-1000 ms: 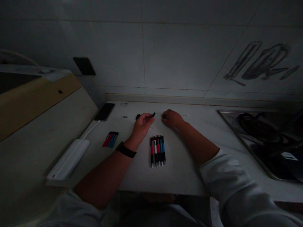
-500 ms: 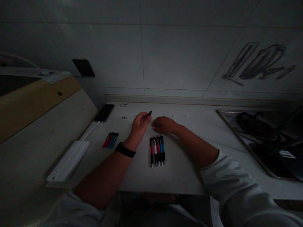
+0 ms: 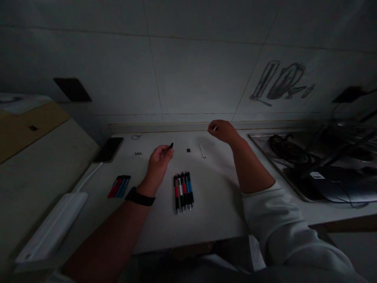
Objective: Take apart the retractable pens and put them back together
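My left hand (image 3: 158, 160) is closed on a short black pen part (image 3: 171, 146), held just above the white counter (image 3: 212, 196). Farther back, my right hand (image 3: 223, 131) is raised over the counter and pinches a thin pale piece (image 3: 215, 127). Between the hands lie a tiny black piece (image 3: 188, 150) and a slim white stick (image 3: 202, 150). A row of several assembled pens (image 3: 183, 191) with red, white and blue grips lies in front of my left hand. A smaller bunch of coloured pen barrels (image 3: 119, 186) sits to the left.
A dark phone (image 3: 109, 149) lies at the counter's back left with a white cable running to a white power strip (image 3: 51, 228). A few small springs (image 3: 138, 153) lie near the phone. A gas hob (image 3: 312, 165) with dark items fills the right side. The tiled wall is close behind.
My right hand has left the spot beside my left hand, gone back and right, and lifted with a thin pale piece. The view has swung right. My left hand keeps its black part.
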The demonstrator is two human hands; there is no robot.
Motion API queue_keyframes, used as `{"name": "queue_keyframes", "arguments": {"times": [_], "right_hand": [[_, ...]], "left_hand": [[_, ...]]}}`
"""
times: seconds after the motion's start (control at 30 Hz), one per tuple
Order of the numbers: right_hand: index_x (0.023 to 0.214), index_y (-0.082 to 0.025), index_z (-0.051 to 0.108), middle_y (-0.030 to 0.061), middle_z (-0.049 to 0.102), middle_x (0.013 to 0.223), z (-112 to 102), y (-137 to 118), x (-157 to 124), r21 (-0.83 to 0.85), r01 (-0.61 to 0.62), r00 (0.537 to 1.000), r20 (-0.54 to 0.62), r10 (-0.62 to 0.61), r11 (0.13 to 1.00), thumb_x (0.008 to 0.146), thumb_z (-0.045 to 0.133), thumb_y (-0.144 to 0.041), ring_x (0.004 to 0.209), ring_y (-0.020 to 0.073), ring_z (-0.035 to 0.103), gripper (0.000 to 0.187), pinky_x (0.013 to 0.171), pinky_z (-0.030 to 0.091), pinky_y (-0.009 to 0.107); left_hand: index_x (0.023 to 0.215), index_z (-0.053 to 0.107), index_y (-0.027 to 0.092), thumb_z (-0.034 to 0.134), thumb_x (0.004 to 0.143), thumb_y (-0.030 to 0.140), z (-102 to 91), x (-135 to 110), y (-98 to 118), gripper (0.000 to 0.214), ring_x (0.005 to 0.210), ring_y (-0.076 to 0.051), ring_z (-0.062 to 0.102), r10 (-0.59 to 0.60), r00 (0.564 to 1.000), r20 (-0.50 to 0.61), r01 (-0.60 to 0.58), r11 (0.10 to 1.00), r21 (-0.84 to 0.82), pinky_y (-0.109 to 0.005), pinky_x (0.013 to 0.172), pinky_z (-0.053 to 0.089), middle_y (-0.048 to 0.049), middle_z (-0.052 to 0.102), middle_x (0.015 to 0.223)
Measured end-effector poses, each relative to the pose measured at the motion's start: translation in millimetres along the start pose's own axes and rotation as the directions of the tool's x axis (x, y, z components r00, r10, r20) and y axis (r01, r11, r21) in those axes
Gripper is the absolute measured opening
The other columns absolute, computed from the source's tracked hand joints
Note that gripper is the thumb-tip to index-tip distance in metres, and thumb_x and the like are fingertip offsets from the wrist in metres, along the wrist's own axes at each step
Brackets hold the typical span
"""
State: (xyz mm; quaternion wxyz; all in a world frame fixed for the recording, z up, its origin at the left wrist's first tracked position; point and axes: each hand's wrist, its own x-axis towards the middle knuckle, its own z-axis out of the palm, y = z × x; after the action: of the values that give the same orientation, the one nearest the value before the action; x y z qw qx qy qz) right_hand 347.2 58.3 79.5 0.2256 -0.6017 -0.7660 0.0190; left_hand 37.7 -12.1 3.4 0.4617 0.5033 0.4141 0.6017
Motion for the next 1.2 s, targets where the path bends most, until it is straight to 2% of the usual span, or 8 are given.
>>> {"name": "queue_keyframes", "arguments": {"times": [0.1,0.17,0.3,0.5,1.2], "right_hand": [[0.103,-0.019,0.076,0.0085,0.077,0.107,-4.6,45.5,-3.8,-0.091,-0.165,0.986,-0.026,0.163,0.982,0.092,0.063,-0.027,0.092,0.0198,0.068,0.020,0.085,0.048,0.030],[0.103,-0.018,0.078,0.0096,0.078,0.109,3.6,69.4,-6.8,-0.175,-0.247,0.965,0.039,0.258,0.953,0.091,0.063,-0.026,0.097,0.0219,0.069,0.020,0.086,0.049,0.029],[0.102,-0.020,0.081,0.0092,0.080,0.110,27.7,94.4,-11.4,-0.268,-0.268,0.927,0.189,0.323,0.925,0.087,0.066,-0.024,0.101,0.0237,0.072,0.022,0.086,0.050,0.028],[0.101,-0.023,0.083,0.0081,0.080,0.109,43.9,100.3,-11.5,-0.250,-0.213,0.917,0.282,0.282,0.944,0.082,0.072,-0.024,0.101,0.0234,0.073,0.022,0.089,0.052,0.028],[0.105,-0.023,0.081,0.0056,0.080,0.107,45.8,94.4,-8.3,-0.211,-0.196,0.887,0.378,0.265,0.958,0.081,0.073,-0.022,0.098,0.0219,0.072,0.025,0.085,0.053,0.028]], "left_hand": [[0.097,0.068,0.019,0.080,0.079,0.041,0.2,-0.3,-1.4,0.031,0.077,-0.014,0.060,0.000,1.000,0.020,0.000,1.000,0.008,-0.029,0.078,0.049,-0.0010,0.066,0.086],[0.098,0.068,0.019,0.080,0.080,0.041,0.1,-1.1,-1.7,0.031,0.078,-0.014,0.061,-0.009,1.000,0.030,0.008,1.000,0.017,-0.029,0.078,0.049,-0.0011,0.066,0.087],[0.100,0.069,0.019,0.079,0.081,0.041,-0.6,-1.6,-2.2,0.031,0.078,-0.014,0.061,-0.019,0.999,0.038,0.018,0.999,0.034,-0.029,0.078,0.049,-0.0009,0.066,0.087],[0.099,0.069,0.020,0.079,0.081,0.042,-0.7,-1.3,-2.5,0.030,0.078,-0.015,0.061,-0.023,0.999,0.045,0.021,0.999,0.041,-0.030,0.078,0.050,-0.0013,0.066,0.085],[0.097,0.070,0.020,0.079,0.080,0.042,1.0,-2.7,1.2,0.029,0.076,-0.015,0.061,-0.052,0.998,0.046,0.051,0.998,0.031,-0.029,0.076,0.050,-0.0013,0.066,0.086]]}}
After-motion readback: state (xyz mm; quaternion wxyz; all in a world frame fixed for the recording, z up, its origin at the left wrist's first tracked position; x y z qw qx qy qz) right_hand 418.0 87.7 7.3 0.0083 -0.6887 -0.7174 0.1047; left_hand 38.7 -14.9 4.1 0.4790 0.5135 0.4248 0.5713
